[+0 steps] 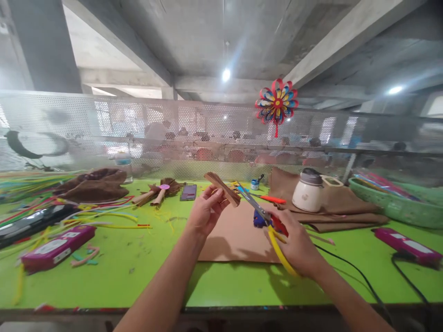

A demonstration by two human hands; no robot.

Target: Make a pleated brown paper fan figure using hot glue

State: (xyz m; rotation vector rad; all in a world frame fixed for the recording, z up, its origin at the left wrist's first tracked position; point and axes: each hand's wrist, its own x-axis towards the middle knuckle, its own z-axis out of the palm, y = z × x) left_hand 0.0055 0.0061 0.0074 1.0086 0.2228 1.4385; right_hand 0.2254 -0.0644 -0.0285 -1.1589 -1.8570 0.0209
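Right hand (294,240) gripping scissors (266,217) by yellow handle, slanting up and left. Left hand (207,210) pinching layered brown strip (229,194) between thumb and fingers; strip near scissor tips, apart from right hand, raised over brown sheet (224,242) on green table (138,272). Farther back, small blue jar (255,185).

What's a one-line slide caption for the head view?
Above a cluttered green table, the left hand holds a brown strip and the right hand holds yellow-handled scissors.
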